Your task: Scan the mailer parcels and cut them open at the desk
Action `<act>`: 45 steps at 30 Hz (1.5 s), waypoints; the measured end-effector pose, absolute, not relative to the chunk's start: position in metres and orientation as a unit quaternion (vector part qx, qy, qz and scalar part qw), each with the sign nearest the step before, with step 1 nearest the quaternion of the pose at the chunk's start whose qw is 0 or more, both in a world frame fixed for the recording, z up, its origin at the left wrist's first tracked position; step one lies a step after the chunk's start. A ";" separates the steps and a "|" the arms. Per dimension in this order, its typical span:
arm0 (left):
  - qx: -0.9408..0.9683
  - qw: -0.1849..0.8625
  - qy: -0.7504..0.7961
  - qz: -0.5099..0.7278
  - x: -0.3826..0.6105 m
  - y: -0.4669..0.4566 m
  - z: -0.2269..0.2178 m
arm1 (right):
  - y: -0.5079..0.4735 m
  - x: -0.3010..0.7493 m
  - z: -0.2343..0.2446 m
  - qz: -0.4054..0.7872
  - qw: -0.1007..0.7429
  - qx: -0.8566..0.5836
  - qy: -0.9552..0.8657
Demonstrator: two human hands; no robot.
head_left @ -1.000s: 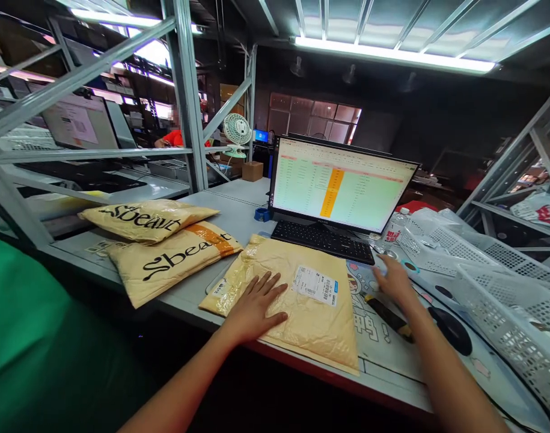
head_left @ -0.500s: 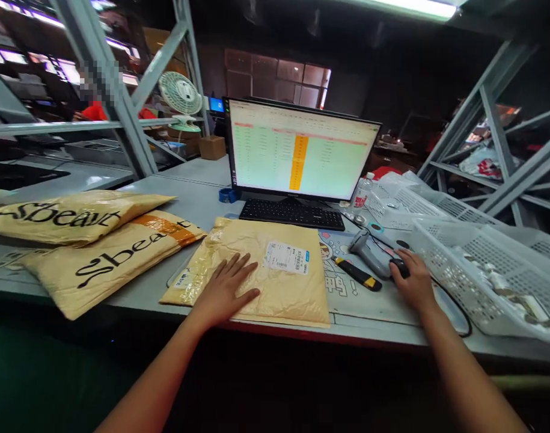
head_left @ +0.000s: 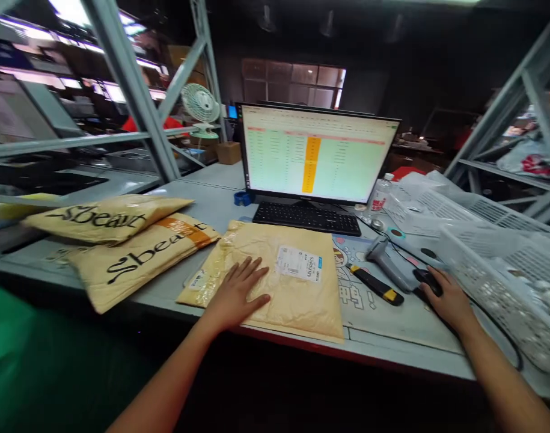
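Observation:
My left hand [head_left: 239, 293] lies flat on a yellow padded mailer [head_left: 308, 310], its fingers spread. The mailer bears a white shipping label [head_left: 298, 263] to the right of the fingertips. Off to the right, my right hand [head_left: 449, 300] rests over a black computer mouse [head_left: 428, 280], fingers curved around it. Left of the mouse lie a grey barcode scanner [head_left: 389, 263] and a black and yellow utility knife [head_left: 376, 284]. Behind the mailer stand a black keyboard [head_left: 306, 218] and a lit monitor [head_left: 356, 159] showing a spreadsheet with an orange column.
Two more printed mailers [head_left: 143, 255] overlap on the left of the table. White plastic baskets [head_left: 473, 264] line the right side, near a clear bottle [head_left: 381, 192]. A roll of blue tape [head_left: 242, 198] sits by the monitor. Metal frame posts [head_left: 130, 90] and a fan [head_left: 201, 103] stand behind.
The camera view has turned slightly left, so everything appears shifted to the right. My left hand stays on the mailer and my right hand stays on the mouse.

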State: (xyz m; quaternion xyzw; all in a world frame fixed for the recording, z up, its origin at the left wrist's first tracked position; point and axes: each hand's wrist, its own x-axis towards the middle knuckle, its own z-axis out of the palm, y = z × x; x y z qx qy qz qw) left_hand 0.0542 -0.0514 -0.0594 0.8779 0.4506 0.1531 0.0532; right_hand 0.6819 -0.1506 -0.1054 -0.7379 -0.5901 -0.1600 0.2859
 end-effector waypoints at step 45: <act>0.917 0.046 0.383 0.107 0.050 -0.109 -0.062 | -0.170 0.575 -0.050 -0.208 0.328 -0.687 -0.614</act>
